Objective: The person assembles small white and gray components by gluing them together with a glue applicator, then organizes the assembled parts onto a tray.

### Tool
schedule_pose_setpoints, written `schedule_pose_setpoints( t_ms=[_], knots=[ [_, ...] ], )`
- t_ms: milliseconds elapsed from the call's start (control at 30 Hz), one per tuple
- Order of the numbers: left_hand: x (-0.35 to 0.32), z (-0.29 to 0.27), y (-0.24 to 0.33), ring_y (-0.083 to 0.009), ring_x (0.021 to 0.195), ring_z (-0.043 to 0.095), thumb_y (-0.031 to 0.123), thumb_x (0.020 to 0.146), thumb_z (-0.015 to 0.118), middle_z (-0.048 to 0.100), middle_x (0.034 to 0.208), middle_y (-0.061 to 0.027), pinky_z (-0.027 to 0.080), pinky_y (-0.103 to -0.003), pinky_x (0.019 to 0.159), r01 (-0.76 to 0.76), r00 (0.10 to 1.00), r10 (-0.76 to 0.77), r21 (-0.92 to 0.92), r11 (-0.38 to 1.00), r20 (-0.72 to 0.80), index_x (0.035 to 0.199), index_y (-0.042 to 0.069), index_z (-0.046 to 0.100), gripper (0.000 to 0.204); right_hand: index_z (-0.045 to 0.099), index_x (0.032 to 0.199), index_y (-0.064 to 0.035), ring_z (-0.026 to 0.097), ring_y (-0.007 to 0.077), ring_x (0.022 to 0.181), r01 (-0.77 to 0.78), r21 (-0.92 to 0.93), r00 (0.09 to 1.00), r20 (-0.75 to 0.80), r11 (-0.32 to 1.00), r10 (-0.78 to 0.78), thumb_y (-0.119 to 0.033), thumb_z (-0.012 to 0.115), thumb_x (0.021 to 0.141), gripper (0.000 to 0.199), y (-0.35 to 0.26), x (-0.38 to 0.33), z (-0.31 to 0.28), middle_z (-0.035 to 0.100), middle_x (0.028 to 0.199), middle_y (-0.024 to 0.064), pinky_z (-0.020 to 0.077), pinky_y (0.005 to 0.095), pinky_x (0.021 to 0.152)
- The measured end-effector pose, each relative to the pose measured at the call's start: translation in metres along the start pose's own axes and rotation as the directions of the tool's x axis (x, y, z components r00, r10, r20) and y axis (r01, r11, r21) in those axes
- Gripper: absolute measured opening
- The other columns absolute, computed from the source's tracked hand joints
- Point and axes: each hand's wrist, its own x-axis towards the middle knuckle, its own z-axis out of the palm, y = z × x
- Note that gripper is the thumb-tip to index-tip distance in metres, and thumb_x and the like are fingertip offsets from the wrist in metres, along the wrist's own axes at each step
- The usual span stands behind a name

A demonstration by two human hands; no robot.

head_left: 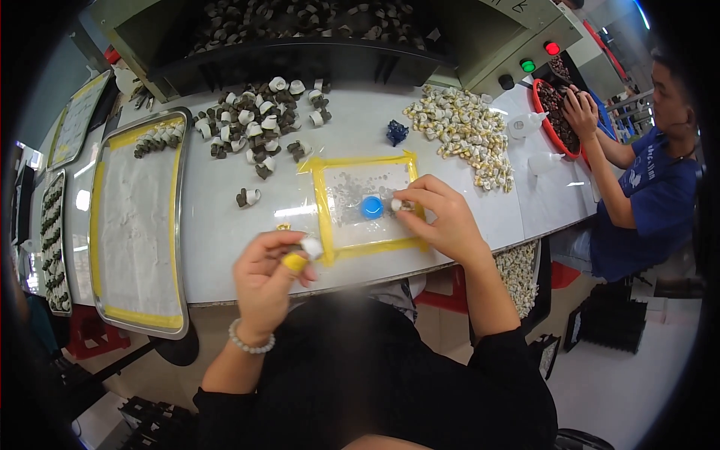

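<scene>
White worktop [217,225] kinda packed, metal tray [142,328] parked way left of the blue cup [372,208], white-and-brown piece [311,248] pinched in the left hand [268,276] left of the cup, tiny white piece [397,204] pinched in the right hand [442,219] just right of it, yellowish-white heap [461,135] piled farther right.

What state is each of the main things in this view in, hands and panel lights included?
Left hand: grip closed on a white-and-dark piece
Right hand: pinching a small whitish piece
Blue cup: resting on the sheet, contents unclear
Sheet: taped down, spotted
Metal tray: lined, partly filled
White-and-dark pile: loosely heaped
Yellowish-white pile: spread out
Red light: lit
Green light: lit
</scene>
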Motion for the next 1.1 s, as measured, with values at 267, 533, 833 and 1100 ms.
schedule_pose_setpoints(
  t_ms=[267, 533, 833, 1100],
  knots=[
    [0.01, 0.025, -0.032, -0.0182, 0.087, 0.063, -0.004, 0.086, 0.056, 0.062, 0.105, -0.0131, 0.053, -0.03, 0.078, 0.194, 0.98, -0.187, -0.112, 0.975, 0.069, 0.112, -0.007, 0.053, 0.026, 0.068, 0.096, -0.0041, 0.06, 0.0238, 0.076, 0.075, -0.049, 0.98, 0.188, 0.996, -0.064, -0.005, 0.069, 0.072, 0.023, -0.009, 0.018, 0.006, 0.059, 0.085, 0.0083, 0.0492, 0.0309, 0.068],
    [0.01, 0.026, -0.035, -0.0179, 0.095, 0.061, -0.007, 0.084, 0.058, 0.061, 0.105, -0.0126, 0.052, -0.031, 0.085, 0.155, 0.986, -0.146, -0.12, 0.981, 0.077, 0.109, -0.007, 0.054, 0.025, 0.069, 0.094, -0.0033, 0.059, 0.0256, 0.076, 0.144, -0.151, 0.953, 0.289, 0.978, -0.096, -0.007, 0.068, 0.073, 0.022, -0.015, 0.026, 0.003, 0.059, 0.084, 0.0095, 0.0491, 0.0334, 0.068],
    [0.013, 0.027, -0.039, -0.0238, 0.084, 0.066, -0.004, 0.084, 0.061, 0.062, 0.098, -0.0181, 0.057, -0.032, 0.076, 0.096, 0.995, -0.092, -0.162, 0.982, 0.033, 0.107, -0.008, 0.052, 0.025, 0.067, 0.1, -0.0026, 0.059, 0.0207, 0.076, 0.025, 0.037, 0.99, 0.136, 0.999, -0.03, -0.002, 0.068, 0.073, 0.027, -0.012, 0.014, 0.007, 0.06, 0.088, 0.0084, 0.0478, 0.0284, 0.068],
    [0.014, 0.025, -0.039, -0.0263, 0.082, 0.066, -0.004, 0.085, 0.058, 0.062, 0.098, -0.0193, 0.057, -0.033, 0.075, 0.134, 0.991, -0.132, -0.164, 0.977, 0.024, 0.107, -0.008, 0.052, 0.023, 0.067, 0.103, -0.0004, 0.055, 0.014, 0.082, -0.111, 0.533, 0.993, 0.086, 0.839, 0.077, 0.002, 0.069, 0.074, 0.029, -0.017, -0.006, 0.013, 0.06, 0.092, 0.007, 0.045, 0.026, 0.073]
  ],
)
